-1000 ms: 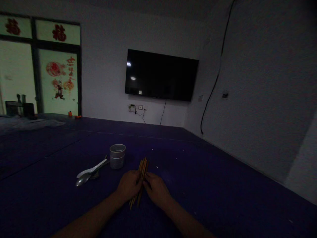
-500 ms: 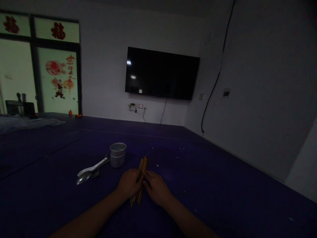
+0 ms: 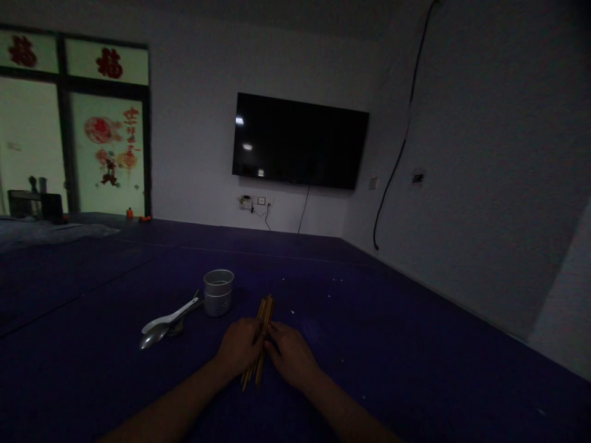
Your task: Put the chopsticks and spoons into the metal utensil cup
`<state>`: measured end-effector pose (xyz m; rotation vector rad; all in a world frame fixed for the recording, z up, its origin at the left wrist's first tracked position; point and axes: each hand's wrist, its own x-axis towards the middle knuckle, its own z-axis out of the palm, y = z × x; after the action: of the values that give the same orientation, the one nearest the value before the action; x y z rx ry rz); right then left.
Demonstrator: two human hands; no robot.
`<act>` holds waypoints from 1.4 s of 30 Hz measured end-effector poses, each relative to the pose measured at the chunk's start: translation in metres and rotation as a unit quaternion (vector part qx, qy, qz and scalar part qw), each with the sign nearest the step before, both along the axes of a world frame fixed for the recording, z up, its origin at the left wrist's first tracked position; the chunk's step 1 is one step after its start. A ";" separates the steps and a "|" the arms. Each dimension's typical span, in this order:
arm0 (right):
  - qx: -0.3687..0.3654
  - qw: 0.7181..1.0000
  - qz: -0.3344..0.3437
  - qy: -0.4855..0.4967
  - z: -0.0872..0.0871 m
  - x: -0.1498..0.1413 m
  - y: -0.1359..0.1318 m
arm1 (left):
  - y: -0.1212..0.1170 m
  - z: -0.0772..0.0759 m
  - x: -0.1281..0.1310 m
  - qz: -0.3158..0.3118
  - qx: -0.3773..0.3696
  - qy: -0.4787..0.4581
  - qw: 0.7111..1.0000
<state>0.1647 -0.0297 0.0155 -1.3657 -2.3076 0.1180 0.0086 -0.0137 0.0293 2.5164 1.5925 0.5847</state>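
Note:
Several wooden chopsticks (image 3: 260,370) lie together in a bundle on the dark blue surface, their far ends pointing away from me and their near ends slightly fanned. From the left, my left hand (image 3: 239,346) is closed on the middle of the bundle. My right hand (image 3: 294,355) presses its thumb and bent fingers against the right side of the same chopsticks. The hands cover part of the bundle. Just beyond my left hand stands an upright silver metal cup (image 3: 218,303). Beside it on the left rest a white spoon (image 3: 170,317) and a metal spoon (image 3: 154,336).
Another dark utensil partly shows under the spoons. Small pale scraps (image 3: 292,312) are scattered on the blue surface (image 3: 415,357). Clear plastic sheeting (image 3: 55,232) lies at the far left. A television (image 3: 300,141) hangs on the far wall, and a black cable (image 3: 392,175) runs down the right wall.
The view has tilted slightly, so everything sits a little lower in the picture. Both hands stay on the chopsticks with hardly any movement.

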 end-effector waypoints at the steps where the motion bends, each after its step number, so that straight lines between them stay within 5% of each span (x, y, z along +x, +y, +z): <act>1: -0.001 1.000 0.000 0.001 0.000 0.000 0.000 | 0.000 0.000 0.000 0.000 -0.002 -0.005 1.000; 26: -0.003 1.000 -0.017 -0.019 0.005 -0.001 -0.009 | 0.005 -0.005 0.000 -0.020 -0.027 -0.051 0.998; 42: -0.006 1.000 -0.001 -0.006 0.002 0.000 -0.004 | 0.000 0.000 0.003 0.039 0.004 0.041 0.998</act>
<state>0.1646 -0.0340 0.0175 -1.3779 -2.3200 0.1245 0.0115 -0.0140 0.0297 2.5251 1.7257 0.5031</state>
